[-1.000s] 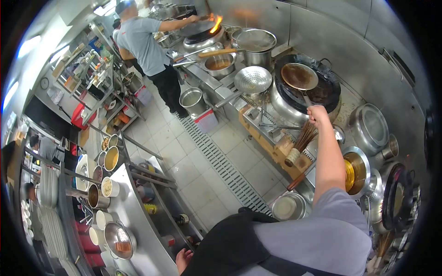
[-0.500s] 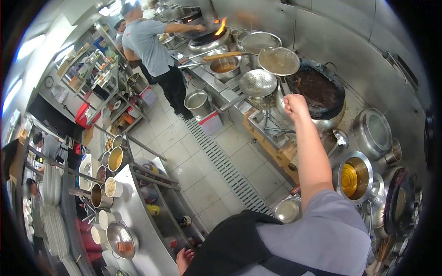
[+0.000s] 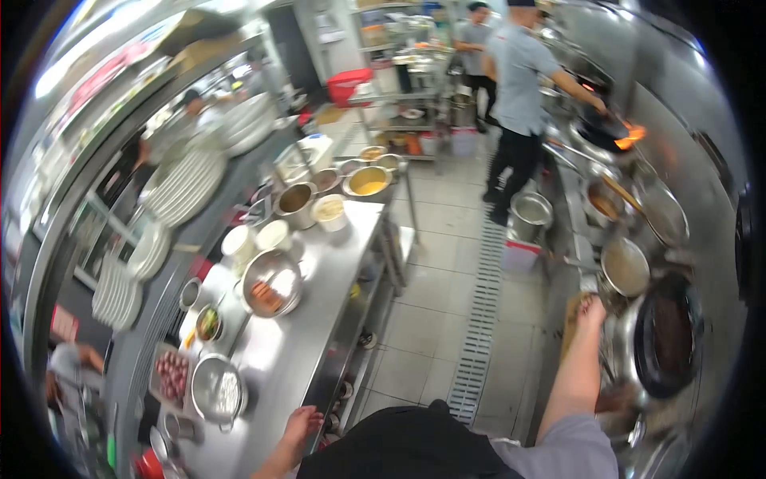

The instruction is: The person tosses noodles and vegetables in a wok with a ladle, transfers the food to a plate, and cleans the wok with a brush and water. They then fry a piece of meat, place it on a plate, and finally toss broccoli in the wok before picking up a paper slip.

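Observation:
My right hand (image 3: 590,311) is closed around the handle of a round fine-mesh strainer (image 3: 625,268), at the stove on the right. The strainer's bowl is just beyond my fist, beside a dark wok (image 3: 669,335). Nothing shows in my left hand (image 3: 303,421), its fingers apart, near the front edge of the steel counter (image 3: 319,319). On that counter, nearest this hand, is a metal bowl (image 3: 218,391) with two handles. Farther back sits a steel bowl (image 3: 273,283) with orange-brown pieces in it.
A co-worker (image 3: 523,80) stands up the aisle at a flaming wok (image 3: 598,132). A slotted drain (image 3: 479,319) runs along the tiled floor. Plate stacks (image 3: 187,184) stand on the left shelf. A pot (image 3: 531,214) sits on a box beside the stove.
My view has swung left toward the counter. My left hand has come forward over the counter's edge. My right hand still grips the strainer, which has shifted slightly nearer the aisle.

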Tool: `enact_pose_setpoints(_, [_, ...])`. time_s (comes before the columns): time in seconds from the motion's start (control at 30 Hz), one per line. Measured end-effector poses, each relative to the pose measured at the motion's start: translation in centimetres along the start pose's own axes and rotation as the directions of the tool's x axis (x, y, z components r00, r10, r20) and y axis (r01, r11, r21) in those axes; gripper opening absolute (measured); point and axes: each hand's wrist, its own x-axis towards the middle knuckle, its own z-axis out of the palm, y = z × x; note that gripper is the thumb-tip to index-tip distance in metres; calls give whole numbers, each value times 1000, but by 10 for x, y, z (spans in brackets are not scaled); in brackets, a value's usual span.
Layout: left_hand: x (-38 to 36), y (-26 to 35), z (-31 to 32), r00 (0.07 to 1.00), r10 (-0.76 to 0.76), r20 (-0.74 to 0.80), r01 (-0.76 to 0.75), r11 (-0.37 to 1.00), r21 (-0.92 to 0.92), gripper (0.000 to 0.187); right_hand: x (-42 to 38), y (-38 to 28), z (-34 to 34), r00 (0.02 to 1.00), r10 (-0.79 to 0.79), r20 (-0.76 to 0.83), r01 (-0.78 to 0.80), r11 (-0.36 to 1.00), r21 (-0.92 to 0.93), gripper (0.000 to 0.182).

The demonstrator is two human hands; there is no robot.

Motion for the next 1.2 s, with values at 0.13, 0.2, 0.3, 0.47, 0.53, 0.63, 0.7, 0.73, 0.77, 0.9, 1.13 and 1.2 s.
enact_pose_setpoints(0.13, [1, -30, -32, 1000, 13, -19, -15, 995, -98, 28, -17, -1, -8, 974, 223, -48, -222, 975, 14, 45])
enact_pose_setpoints(0.2, [3, -44, -42, 999, 20, 30, -18, 996, -84, 29, -71, -6, 7, 987, 160, -30, -161, 986, -30, 52])
enact_pose_setpoints(0.3, [1, -52, -43, 994, -46, 103, 53, 996, -65, 25, -132, 5, -8, 989, 12, -148, -40, 981, -188, 52])
enact_pose_setpoints(0.47, [21, -61, -30, 947, -19, 321, 8, 999, 36, 28, -303, 44, -65, 945, 116, 306, 77, 831, -552, 35])
enact_pose_setpoints(0.53, [30, -69, -24, 904, -59, 424, -4, 989, 147, 32, -384, 53, -103, 856, 281, 433, 170, 639, -750, 36])
enact_pose_setpoints(0.63, [31, -69, 6, 756, -51, 653, -132, 965, 228, 33, -492, 37, -160, 743, 490, 456, 412, 202, -888, 37])
enact_pose_setpoints(0.7, [25, -73, 22, 693, -53, 719, -230, 929, 290, 28, -551, 19, -204, 786, 549, 285, 257, 130, -958, 39])
enact_pose_setpoints(0.73, [9, -71, 28, 678, -54, 733, -247, 923, 296, 28, -570, 15, -247, 820, 400, 410, 436, 29, -899, 39])
enact_pose_setpoints(0.77, [3, -74, 33, 668, -103, 737, -205, 926, 316, 30, -592, -6, -269, 867, 387, 315, 378, -96, -921, 40])
enact_pose_setpoints(0.9, [-18, -103, 35, 588, -234, 774, -169, 900, 401, 31, -695, -100, -350, 992, -112, 55, 48, -63, -997, 39])
enact_pose_setpoints(1.13, [-24, -150, 3, 590, -363, 721, -370, 673, 641, 40, -823, -198, -518, 549, -780, -301, -536, -53, -842, 31])
enact_pose_setpoints(1.2, [-10, -165, -6, 577, -343, 741, -468, 605, 644, 42, -860, -211, -547, 432, -768, -472, -597, 149, -788, 33])
